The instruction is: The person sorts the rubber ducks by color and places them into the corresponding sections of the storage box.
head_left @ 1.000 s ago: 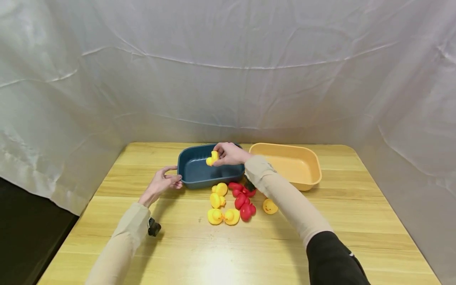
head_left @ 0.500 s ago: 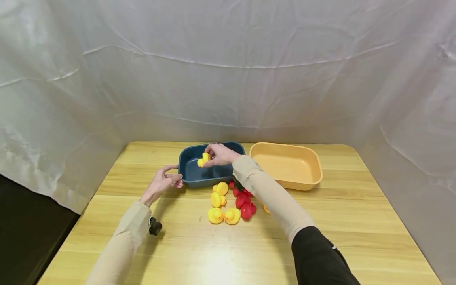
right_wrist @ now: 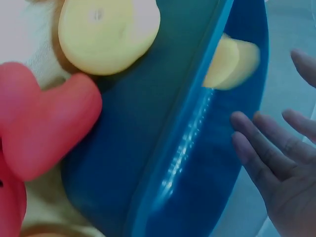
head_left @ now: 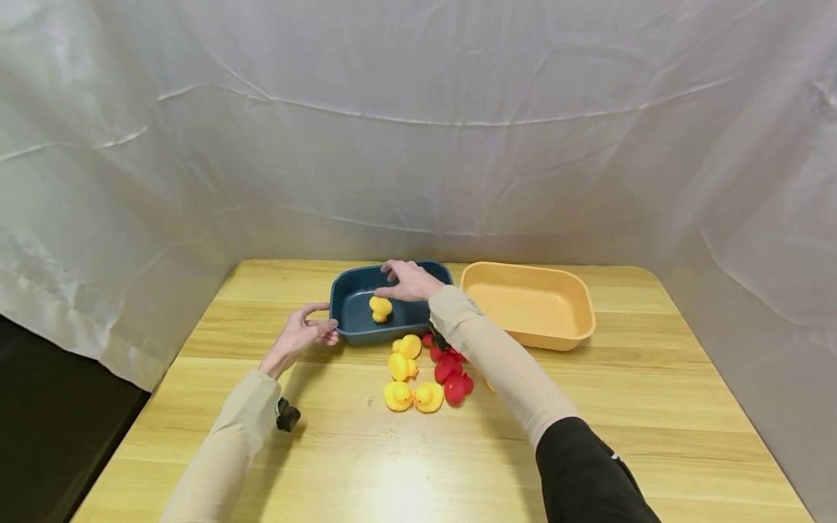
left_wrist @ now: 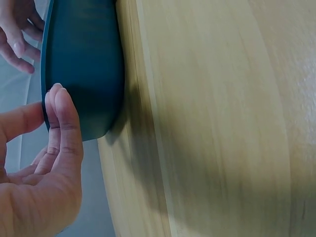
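Observation:
In the head view, a dark blue plastic basin (head_left: 400, 335) stands at the back of the table. My left hand (head_left: 301, 335) pinches its left rim between thumb and fingers, as the left wrist view shows at the basin wall (left_wrist: 86, 74). One yellow rubber duck (head_left: 381, 308) is inside the basin, blurred in the right wrist view. Just above it is my right hand (head_left: 410, 282), fingers spread apart and holding nothing. Several yellow rubber ducks (head_left: 400, 367) and several red ones (head_left: 458, 388) lie in front of the basin.
A yellow-orange basin (head_left: 526, 301) stands to the right of the blue one, with bare inside floor showing. Another yellow piece is mostly hidden behind my right sleeve (head_left: 503, 363). Grey-white curtains (head_left: 418, 145) hang around the wooden table (head_left: 327, 450).
My right hand carried the yellow duck left over the blue basin, then let go of it. The duck now sits lower, inside the basin. The left hand keeps its hold on the rim.

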`<state>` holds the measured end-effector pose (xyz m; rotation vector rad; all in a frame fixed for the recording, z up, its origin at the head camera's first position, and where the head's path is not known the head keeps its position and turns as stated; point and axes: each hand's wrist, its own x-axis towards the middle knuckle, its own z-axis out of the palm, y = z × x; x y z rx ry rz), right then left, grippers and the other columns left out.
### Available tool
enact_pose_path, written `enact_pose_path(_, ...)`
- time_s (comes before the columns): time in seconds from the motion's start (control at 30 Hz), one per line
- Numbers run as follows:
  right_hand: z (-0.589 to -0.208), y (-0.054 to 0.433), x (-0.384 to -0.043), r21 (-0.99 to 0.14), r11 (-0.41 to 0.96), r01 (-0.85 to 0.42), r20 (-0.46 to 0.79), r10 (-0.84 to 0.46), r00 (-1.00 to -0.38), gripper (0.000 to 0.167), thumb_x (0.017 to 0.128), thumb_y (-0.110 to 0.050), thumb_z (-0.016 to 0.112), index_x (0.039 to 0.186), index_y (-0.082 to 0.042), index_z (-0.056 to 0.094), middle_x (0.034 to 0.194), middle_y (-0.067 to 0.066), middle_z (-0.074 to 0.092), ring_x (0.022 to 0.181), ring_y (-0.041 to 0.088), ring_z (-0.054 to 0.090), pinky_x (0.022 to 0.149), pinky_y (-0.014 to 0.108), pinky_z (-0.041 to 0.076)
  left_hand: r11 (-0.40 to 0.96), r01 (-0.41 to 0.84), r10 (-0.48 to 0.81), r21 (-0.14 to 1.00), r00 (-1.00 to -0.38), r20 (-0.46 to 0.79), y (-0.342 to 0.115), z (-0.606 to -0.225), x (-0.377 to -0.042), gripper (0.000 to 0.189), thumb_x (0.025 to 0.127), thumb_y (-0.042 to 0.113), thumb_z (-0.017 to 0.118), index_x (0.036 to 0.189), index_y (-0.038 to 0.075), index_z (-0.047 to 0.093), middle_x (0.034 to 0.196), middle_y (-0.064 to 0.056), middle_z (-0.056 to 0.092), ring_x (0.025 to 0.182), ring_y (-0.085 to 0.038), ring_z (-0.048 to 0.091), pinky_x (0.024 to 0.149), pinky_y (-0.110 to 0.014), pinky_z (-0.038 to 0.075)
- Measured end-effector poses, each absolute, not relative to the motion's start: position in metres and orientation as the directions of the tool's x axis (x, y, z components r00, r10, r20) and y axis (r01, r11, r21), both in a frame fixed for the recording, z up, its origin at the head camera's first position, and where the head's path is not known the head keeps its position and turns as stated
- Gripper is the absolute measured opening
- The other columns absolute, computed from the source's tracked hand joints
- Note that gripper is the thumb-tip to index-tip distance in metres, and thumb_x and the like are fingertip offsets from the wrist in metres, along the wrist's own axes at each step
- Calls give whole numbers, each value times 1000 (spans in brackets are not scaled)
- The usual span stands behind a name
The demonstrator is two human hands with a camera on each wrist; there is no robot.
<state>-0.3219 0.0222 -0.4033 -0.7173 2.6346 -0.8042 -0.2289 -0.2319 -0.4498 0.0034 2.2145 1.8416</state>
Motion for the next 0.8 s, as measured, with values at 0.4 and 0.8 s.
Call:
enact_pose_path(0.4,-400,104,-276,-712,517,-475,156,-543,-825,43,95,-18,69,133,1,59,128,20,67,112,33,67,103,46,56,162,-156,174,974,-967,-183,-224,-450,-225,63,99,1,57,151,-13,25,80,-2,74,68,-8,71,75,-28,64)
enact_pose_path(0.8,-429,210,-215,-781,464,-419,83,-587,-805,39,91,-9,74,127,1,64,121,24,68,102,26,70,93,37,61,139,-149,182,979,-968,-174,-222,-452,-221,63,99,-1,56,151,-14,23,80,-3,74,68,-7,70,75,-27,64)
